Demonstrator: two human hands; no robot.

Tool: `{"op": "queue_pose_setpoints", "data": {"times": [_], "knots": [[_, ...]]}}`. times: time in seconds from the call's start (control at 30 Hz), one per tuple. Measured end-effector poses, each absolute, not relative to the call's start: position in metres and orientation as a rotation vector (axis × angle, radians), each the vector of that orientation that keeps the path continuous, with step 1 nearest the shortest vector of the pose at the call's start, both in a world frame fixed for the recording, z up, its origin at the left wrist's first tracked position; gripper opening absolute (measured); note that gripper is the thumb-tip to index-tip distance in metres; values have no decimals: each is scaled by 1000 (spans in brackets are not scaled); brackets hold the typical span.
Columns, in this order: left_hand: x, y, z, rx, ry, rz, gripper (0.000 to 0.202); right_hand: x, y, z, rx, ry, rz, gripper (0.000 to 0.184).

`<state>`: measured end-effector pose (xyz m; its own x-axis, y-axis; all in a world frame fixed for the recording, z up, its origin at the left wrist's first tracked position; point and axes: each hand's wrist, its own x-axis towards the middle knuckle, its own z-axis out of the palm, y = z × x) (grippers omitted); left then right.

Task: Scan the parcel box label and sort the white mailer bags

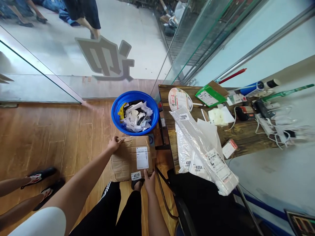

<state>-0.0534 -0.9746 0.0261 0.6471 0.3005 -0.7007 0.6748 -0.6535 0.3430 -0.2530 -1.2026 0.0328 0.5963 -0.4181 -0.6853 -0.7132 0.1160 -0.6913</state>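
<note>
A brown cardboard box (124,160) is held low in front of my legs, wrapped in clear tape. On its top are a white shipping label (142,158) and a small sticker reading 4010 (136,176). My left hand (115,144) grips the box at its far left corner, fingers over the edge. At the near right corner, my right hand (149,180) holds the box with the thumb on top; its other fingers are mostly hidden. Just beyond the box stands a blue tub (114,114) filled with crumpled plastic and paper scraps.
On the wooden table (248,139) at right lie plastic-wrapped parcels (197,141), a round fan (176,98), a green box (211,95) and tangled cables (270,127). A black chair (197,200) stands below. Glass panels (137,26) rise ahead. Another person's feet (44,183) are at left.
</note>
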Motion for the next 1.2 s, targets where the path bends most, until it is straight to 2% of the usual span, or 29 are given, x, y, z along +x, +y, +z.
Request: {"op": "queue_pose_setpoints", "data": {"times": [0.2, 0.33, 0.5, 0.57, 0.67, 0.8, 0.87, 0.93, 1.0, 1.1, 1.2], "knots": [[-55, -974, 26, 2226, 750, -806, 66, -255, -1206, 21, -1639, 1040, 271, 96], [-62, -973, 24, 2221, 781, -747, 81, -256, -1208, 15, -1736, 1070, 263, 100], [-84, -969, 34, 2225, 895, -701, 89, -257, -1201, 25, -1804, 1117, 202, 106], [-96, -968, 43, 2220, 937, -708, 93, -256, -1197, 39, -1800, 1094, 144, 100], [-114, -968, 60, 2242, 970, -678, 95, -250, -1202, 74, -1811, 938, -47, 79], [-133, -973, 79, 2289, 940, -635, 92, -237, -1250, 136, -2039, 722, -546, 47], [-139, -979, 86, 2326, 900, -601, 91, -229, -1291, 168, -2224, 729, -860, 42], [-143, -989, 92, 2355, 819, -572, 89, -221, -1334, 195, -2390, 783, -1014, 46], [-144, -1002, 98, 2371, 725, -569, 89, -210, -1373, 216, -2559, 824, -818, 64], [-141, -1032, 111, 2354, 616, -561, 86, -191, -1413, 236, -2718, 928, -181, 88], [-136, -1073, 132, 2230, 496, -477, 75, -175, -1429, 246, -2785, 930, 256, 86]]}}
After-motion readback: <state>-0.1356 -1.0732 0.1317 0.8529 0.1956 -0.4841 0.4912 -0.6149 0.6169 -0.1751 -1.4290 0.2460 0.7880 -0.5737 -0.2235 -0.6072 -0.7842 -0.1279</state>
